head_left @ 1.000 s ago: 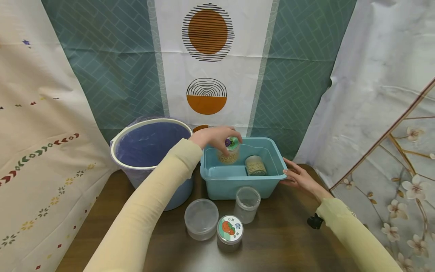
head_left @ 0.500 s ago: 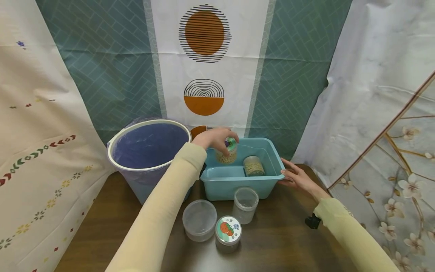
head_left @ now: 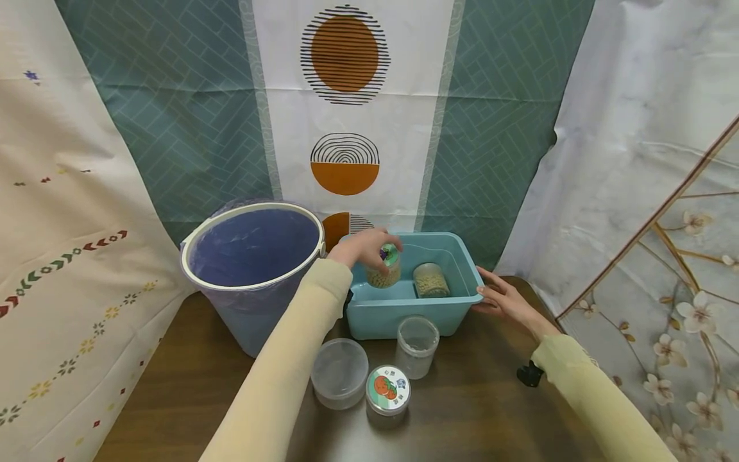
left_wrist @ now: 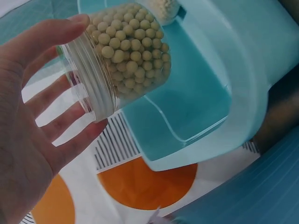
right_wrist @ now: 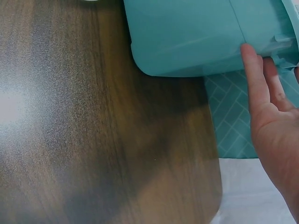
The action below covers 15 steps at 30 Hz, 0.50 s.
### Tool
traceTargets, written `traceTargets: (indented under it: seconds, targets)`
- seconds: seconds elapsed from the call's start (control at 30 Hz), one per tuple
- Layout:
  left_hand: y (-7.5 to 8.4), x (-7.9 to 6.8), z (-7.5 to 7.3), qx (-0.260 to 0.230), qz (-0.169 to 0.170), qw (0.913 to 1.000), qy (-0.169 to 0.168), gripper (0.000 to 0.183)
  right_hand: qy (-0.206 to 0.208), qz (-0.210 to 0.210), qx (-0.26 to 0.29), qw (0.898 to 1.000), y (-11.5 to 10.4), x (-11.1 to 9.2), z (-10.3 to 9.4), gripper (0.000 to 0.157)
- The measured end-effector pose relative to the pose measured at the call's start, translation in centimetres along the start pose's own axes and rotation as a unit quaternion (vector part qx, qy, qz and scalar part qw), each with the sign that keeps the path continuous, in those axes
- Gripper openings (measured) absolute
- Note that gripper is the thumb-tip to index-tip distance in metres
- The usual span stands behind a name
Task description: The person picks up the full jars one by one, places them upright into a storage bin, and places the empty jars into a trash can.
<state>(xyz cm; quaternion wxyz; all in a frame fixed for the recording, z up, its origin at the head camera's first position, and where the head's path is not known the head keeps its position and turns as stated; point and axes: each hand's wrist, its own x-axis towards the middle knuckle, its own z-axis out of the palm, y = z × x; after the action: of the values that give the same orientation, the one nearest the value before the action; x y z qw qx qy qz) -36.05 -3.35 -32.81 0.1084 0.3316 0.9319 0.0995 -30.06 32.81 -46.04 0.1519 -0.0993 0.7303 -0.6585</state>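
Observation:
My left hand (head_left: 369, 249) grips a clear jar (left_wrist: 133, 51) by its lid end, thumb on one side and fingers on the other. Pale round beads fill much of the jar, and a green picture shows on its lid in the head view. The jar hangs tilted over the left part of a light blue plastic bin (head_left: 404, 309). Inside the bin, a second jar of pale pellets (head_left: 431, 282) lies on its side. At the bin's right end, my right hand (head_left: 508, 301) rests against the wall and rim, its fingers (right_wrist: 254, 77) fairly straight.
Left of the bin stands a large bluish bucket (head_left: 237, 301) with a white rim. In front are an open clear jar (head_left: 417, 350), a wide low clear tub (head_left: 339, 375) and a jar with a tomato-picture lid (head_left: 388, 393). Patterned cloths hang behind the wooden table (head_left: 473, 410).
My left hand has lowered the bead jar slightly into the bin. The right hand keeps its place at the bin's end. The head view has shifted a little.

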Motion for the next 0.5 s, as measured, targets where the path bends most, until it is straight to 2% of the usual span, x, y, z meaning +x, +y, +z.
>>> traceTargets:
  seconds: [0.3,0.5]
  targets:
    - [-0.6,0.2,1.7,-0.018,0.002,0.9998,0.005,0.054,0.007,-0.004,-0.006,1.000,0.1,0.2,0.1,0.070]
    - [-0.5,0.1,2.4,-0.018,-0.020,0.9996,0.002,0.054,0.006,0.001,-0.002,1.000,0.0,-0.1,0.1,0.069]
